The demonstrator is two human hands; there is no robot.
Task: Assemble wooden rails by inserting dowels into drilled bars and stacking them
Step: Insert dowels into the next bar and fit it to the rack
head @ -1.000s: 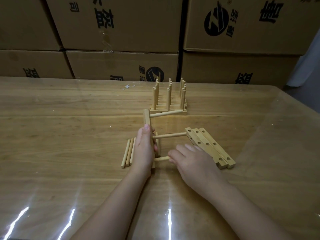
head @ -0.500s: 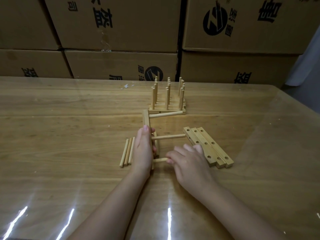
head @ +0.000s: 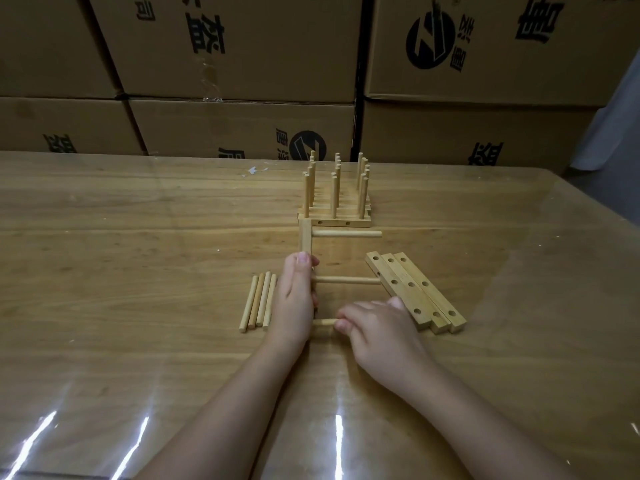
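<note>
The cardboard boxes [head: 242, 46] carry black Chinese characters, seemingly printed upside down and hard to read, beside a round logo [head: 430, 44] resembling a slanted Z.

Drilled bar [head: 306, 241]: its near half is hidden under the left hand [head: 293, 306], centre of frame.
Nearest dowel [head: 324, 322]: only a short stub shows; the right hand [head: 381, 329] covers the rest, and the left hand hides its joint with the bar.
Stacked rails [head: 334, 221]: rear rows overlap, count unclear.
Cardboard boxes [head: 242, 46]: cut by the top edge.
</note>
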